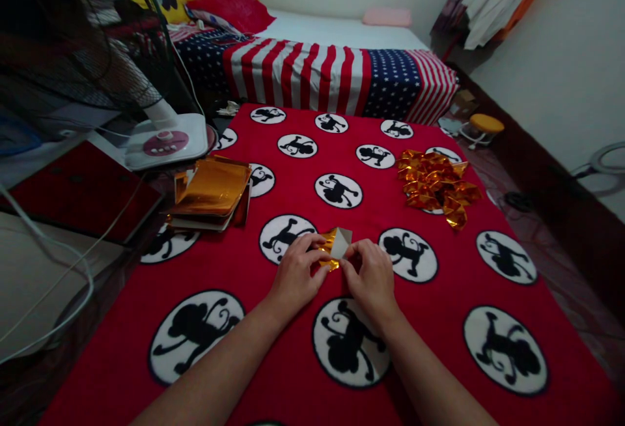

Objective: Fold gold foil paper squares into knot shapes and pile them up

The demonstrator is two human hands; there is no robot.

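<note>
A small sheet of gold foil paper (341,242), partly folded, is held between my two hands just above the red cloth. Its gold side shows on the left and its pale backing on the right. My left hand (301,271) pinches the gold part with thumb and fingers. On the other side, my right hand (370,274) grips the pale edge between thumb and forefinger. A stack of flat gold foil sheets (215,185) lies to the left. Over to the right is a heap of folded gold foil pieces (434,182).
The red cloth with monkey prints (303,204) covers the surface before me. A fan with a white base (190,142) and cables stand at the left. Beyond is a bed with a striped, starred cover (303,74). A yellow-topped stool (487,122) stands at the right.
</note>
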